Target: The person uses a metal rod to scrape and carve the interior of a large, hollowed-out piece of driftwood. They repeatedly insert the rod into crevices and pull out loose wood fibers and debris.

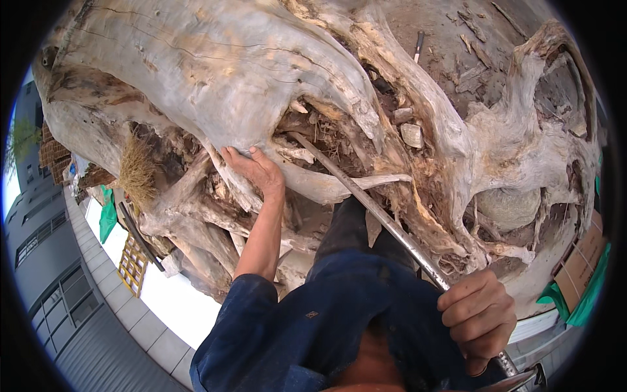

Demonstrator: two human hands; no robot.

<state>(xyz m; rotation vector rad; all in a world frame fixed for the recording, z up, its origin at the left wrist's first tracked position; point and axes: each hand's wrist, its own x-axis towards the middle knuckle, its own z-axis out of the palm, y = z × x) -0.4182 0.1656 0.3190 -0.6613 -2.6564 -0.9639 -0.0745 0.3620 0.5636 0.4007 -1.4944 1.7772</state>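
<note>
A huge weathered tree trunk with roots point(222, 72) spreads out in front of me, pale grey and cracked. My left hand point(255, 168) lies on its smooth lower edge, fingers apart, holding nothing. In my right hand point(478, 315), at the lower right, is a long metal bar point(385, 219), the fingers wrapped round it. The bar slants up and left across the roots. Its far end reaches into a dark hollow point(326, 127) of the trunk, filled with earth and thin roots; the very tip is hard to make out there.
A slim tool with a dark handle point(419, 42) rests beyond the trunk, near wood chips point(471, 80). Dry grass point(137, 171) clings to the left roots. A round stone point(509, 208) sits among the right roots. Green sheeting point(108, 214) and a yellow lattice point(132, 264) are at left.
</note>
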